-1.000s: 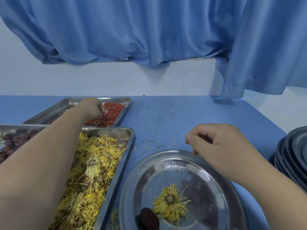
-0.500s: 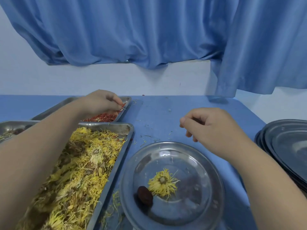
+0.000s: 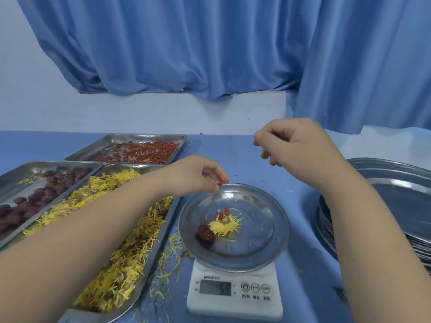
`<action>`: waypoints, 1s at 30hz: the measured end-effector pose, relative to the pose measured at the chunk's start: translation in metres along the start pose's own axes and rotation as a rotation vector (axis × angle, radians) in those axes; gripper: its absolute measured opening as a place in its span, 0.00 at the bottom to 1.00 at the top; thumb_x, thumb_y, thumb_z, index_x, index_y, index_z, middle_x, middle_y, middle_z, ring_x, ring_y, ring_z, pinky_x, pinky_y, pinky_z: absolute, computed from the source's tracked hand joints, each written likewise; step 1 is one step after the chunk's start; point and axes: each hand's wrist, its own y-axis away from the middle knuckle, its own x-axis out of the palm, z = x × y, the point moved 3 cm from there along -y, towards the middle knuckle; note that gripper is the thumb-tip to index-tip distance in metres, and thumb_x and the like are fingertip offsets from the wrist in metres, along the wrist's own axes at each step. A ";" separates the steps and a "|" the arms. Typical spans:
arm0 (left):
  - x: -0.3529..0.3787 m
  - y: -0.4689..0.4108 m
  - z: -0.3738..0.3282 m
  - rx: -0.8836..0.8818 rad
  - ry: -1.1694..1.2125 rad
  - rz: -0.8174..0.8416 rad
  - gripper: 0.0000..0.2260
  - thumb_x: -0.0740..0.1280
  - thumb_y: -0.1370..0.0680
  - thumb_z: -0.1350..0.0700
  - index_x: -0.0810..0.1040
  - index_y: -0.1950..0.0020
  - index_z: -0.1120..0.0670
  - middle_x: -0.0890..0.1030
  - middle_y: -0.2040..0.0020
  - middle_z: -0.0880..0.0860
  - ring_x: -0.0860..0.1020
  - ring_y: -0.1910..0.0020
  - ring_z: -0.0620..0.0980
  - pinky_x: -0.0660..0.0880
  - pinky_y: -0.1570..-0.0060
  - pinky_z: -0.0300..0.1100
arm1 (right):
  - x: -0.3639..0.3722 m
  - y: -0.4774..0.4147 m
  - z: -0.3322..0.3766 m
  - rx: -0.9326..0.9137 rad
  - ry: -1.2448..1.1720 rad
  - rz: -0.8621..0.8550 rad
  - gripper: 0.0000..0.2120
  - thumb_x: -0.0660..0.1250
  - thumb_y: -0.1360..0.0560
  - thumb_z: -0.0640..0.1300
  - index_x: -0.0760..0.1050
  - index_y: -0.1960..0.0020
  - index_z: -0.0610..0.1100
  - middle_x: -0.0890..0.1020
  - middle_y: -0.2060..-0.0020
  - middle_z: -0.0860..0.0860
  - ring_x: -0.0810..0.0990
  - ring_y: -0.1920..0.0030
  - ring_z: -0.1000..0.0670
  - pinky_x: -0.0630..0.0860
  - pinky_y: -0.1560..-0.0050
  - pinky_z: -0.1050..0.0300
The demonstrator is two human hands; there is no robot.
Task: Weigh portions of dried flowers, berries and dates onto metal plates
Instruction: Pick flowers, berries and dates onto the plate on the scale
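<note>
Blue table against white wall, blue curtain above. Metal plate, bearing flower and date, sits on the scale. Left hand pinches berries above its far rim; right hand curled, contents indeterminable.

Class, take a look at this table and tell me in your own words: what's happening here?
A person is portioning dried ingredients. Their left hand pinches red berries above the far rim of a round metal plate sitting on a kitchen scale. The plate already holds one date, one yellow dried flower and a couple of loose berries. The right hand hovers beyond it, loosely curled, holding nothing visible. The display is blurred.
</note>
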 end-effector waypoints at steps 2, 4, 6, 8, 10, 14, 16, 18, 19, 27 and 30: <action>-0.001 0.002 -0.002 -0.005 -0.027 -0.028 0.08 0.71 0.24 0.60 0.82 0.48 0.50 0.84 0.53 0.44 0.82 0.54 0.38 0.74 0.54 0.27 | -0.005 0.005 0.005 -0.008 -0.030 -0.001 0.11 0.65 0.24 0.47 0.80 0.63 0.45 0.81 0.69 0.49 0.76 0.73 0.61 0.71 0.72 0.68; -0.001 0.004 -0.003 0.003 -0.055 -0.051 0.07 0.71 0.24 0.60 0.82 0.48 0.48 0.84 0.52 0.44 0.82 0.56 0.37 0.74 0.56 0.26 | -0.006 0.007 0.004 0.004 -0.034 0.002 0.11 0.65 0.24 0.47 0.80 0.63 0.46 0.81 0.69 0.50 0.76 0.73 0.60 0.71 0.71 0.70; -0.001 0.005 -0.003 0.018 -0.078 -0.083 0.08 0.71 0.24 0.59 0.82 0.51 0.46 0.84 0.52 0.44 0.81 0.57 0.38 0.74 0.56 0.29 | -0.006 0.007 0.000 0.023 0.001 0.007 0.11 0.65 0.24 0.48 0.80 0.63 0.47 0.82 0.69 0.51 0.75 0.73 0.59 0.70 0.72 0.69; -0.001 0.006 0.000 0.025 -0.088 -0.122 0.08 0.71 0.24 0.58 0.82 0.53 0.44 0.84 0.55 0.42 0.81 0.56 0.41 0.75 0.53 0.35 | -0.004 0.006 -0.004 0.036 0.018 0.014 0.11 0.65 0.24 0.48 0.80 0.63 0.48 0.82 0.69 0.52 0.75 0.73 0.60 0.70 0.74 0.69; 0.000 0.006 0.005 0.026 -0.094 -0.142 0.07 0.71 0.25 0.57 0.82 0.53 0.43 0.84 0.58 0.40 0.82 0.55 0.43 0.78 0.51 0.39 | -0.001 0.005 -0.007 0.039 0.024 0.028 0.11 0.65 0.25 0.49 0.80 0.64 0.48 0.82 0.70 0.52 0.76 0.72 0.57 0.71 0.74 0.67; -0.002 0.005 0.012 0.036 -0.068 -0.143 0.06 0.69 0.24 0.56 0.82 0.52 0.45 0.84 0.58 0.40 0.83 0.59 0.42 0.76 0.56 0.37 | 0.009 0.003 -0.013 0.038 0.068 0.064 0.12 0.65 0.25 0.49 0.80 0.64 0.46 0.82 0.69 0.54 0.78 0.68 0.50 0.71 0.73 0.66; -0.006 0.003 0.013 0.028 -0.081 -0.145 0.06 0.68 0.23 0.56 0.82 0.51 0.45 0.84 0.58 0.40 0.83 0.61 0.42 0.75 0.56 0.38 | 0.016 0.002 -0.016 0.039 0.089 0.091 0.12 0.65 0.25 0.49 0.79 0.63 0.46 0.81 0.68 0.55 0.78 0.67 0.51 0.71 0.73 0.66; -0.014 0.001 0.016 0.006 -0.096 -0.147 0.06 0.67 0.22 0.55 0.82 0.51 0.46 0.84 0.57 0.42 0.83 0.61 0.43 0.76 0.55 0.39 | 0.024 0.001 -0.021 0.036 0.104 0.121 0.12 0.64 0.25 0.49 0.79 0.63 0.44 0.81 0.67 0.50 0.78 0.66 0.51 0.73 0.68 0.60; -0.019 -0.001 0.018 -0.007 -0.099 -0.148 0.06 0.67 0.22 0.55 0.82 0.50 0.46 0.85 0.57 0.42 0.83 0.60 0.44 0.77 0.54 0.39 | 0.030 0.001 -0.023 0.036 0.107 0.137 0.12 0.64 0.25 0.49 0.79 0.63 0.43 0.81 0.67 0.48 0.78 0.66 0.50 0.74 0.67 0.58; -0.105 -0.032 0.070 -0.205 -0.217 -0.327 0.06 0.66 0.21 0.52 0.82 0.52 0.51 0.84 0.59 0.50 0.81 0.61 0.48 0.76 0.63 0.40 | 0.064 0.002 -0.057 0.082 0.163 0.208 0.07 0.64 0.25 0.49 0.77 0.61 0.51 0.78 0.72 0.55 0.72 0.72 0.58 0.69 0.69 0.61; -0.133 -0.055 0.111 -0.313 -0.349 -0.407 0.10 0.64 0.20 0.49 0.80 0.54 0.53 0.81 0.57 0.51 0.79 0.56 0.54 0.73 0.60 0.43 | 0.064 0.001 -0.068 0.098 0.143 0.187 0.06 0.65 0.26 0.49 0.76 0.61 0.52 0.79 0.71 0.56 0.73 0.71 0.57 0.69 0.69 0.62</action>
